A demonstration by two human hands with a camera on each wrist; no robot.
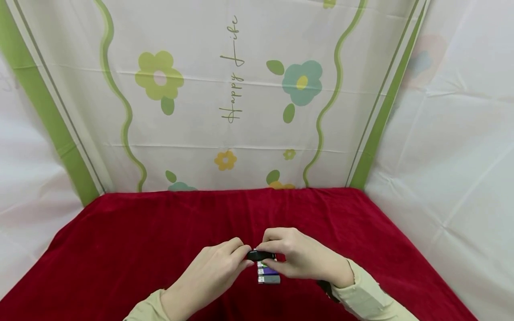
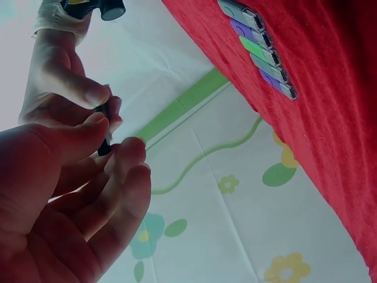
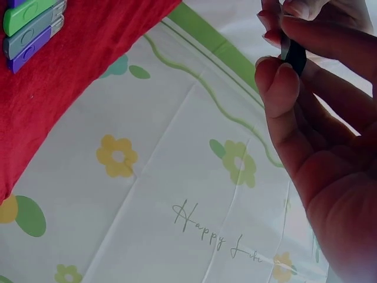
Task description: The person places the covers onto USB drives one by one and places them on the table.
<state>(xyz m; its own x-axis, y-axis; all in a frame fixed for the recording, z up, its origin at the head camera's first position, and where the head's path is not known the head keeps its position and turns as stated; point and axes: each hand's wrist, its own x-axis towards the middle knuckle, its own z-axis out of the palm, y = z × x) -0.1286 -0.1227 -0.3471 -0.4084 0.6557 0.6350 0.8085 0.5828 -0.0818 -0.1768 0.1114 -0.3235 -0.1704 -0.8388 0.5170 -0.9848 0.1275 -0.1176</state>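
Note:
Both hands meet over the near middle of the table around a black USB flash drive (image 1: 258, 255). My left hand (image 1: 217, 269) pinches its left end between thumb and fingers. At the other end, my right hand (image 1: 301, 255) pinches it the same way. Fingers cover much of the black drive (image 2: 105, 144) in the left wrist view. Just below the hands, a row of flash drives lies on the cloth, with a grey one (image 1: 271, 279) nearest and a purple one (image 1: 268, 271) behind it. A bright green one (image 2: 257, 52) shows mid-row in the left wrist view.
A red velvet cloth (image 1: 160, 232) covers the table. Behind it hangs a white curtain (image 1: 192, 125) printed with flowers and writing, and a white side sheet (image 1: 449, 178) hangs at the right. A dark band (image 1: 327, 290) sits at the right wrist.

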